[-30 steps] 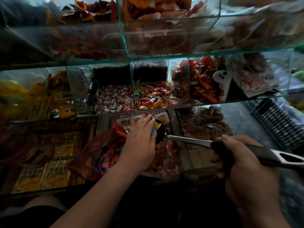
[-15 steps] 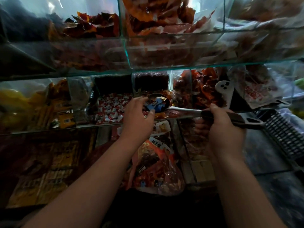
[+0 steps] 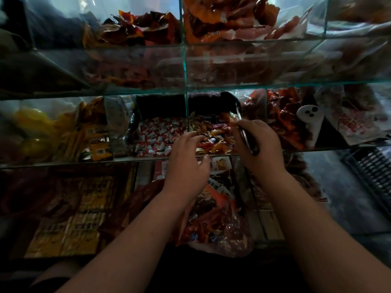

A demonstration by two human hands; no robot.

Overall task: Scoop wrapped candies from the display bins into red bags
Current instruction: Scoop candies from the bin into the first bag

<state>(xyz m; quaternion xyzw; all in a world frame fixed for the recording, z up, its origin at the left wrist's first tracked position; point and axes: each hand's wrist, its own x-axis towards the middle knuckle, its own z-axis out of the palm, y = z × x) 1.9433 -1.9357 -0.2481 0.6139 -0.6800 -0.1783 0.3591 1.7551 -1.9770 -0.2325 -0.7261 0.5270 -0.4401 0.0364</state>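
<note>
A glass bin of mixed orange and gold wrapped candies (image 3: pixel 213 136) sits in the middle shelf row. My right hand (image 3: pixel 257 144) grips a dark-handled metal scoop (image 3: pixel 243 123), which points steeply up and back into that bin's right side. My left hand (image 3: pixel 187 159) hovers at the bin's front edge with its fingers spread over the candies; whether it pinches one is hidden. Below my hands a red bag (image 3: pixel 213 225) holding wrapped candies hangs at the counter front.
A bin of red-and-white candies (image 3: pixel 158 136) lies left of the mixed bin, behind a glass divider (image 3: pixel 186 115). Yellow packets (image 3: pixel 93 136) fill the far left bin, red snack packs (image 3: pixel 283 119) the right. A white scoop (image 3: pixel 309 121) stands further right. A black crate (image 3: pixel 374 172) sits lower right.
Both hands rose from the bag to the mixed candy bin. The scoop swung from level, with candy in its bowl, to pointing steeply into the bin. My left hand left the scoop's bowl.
</note>
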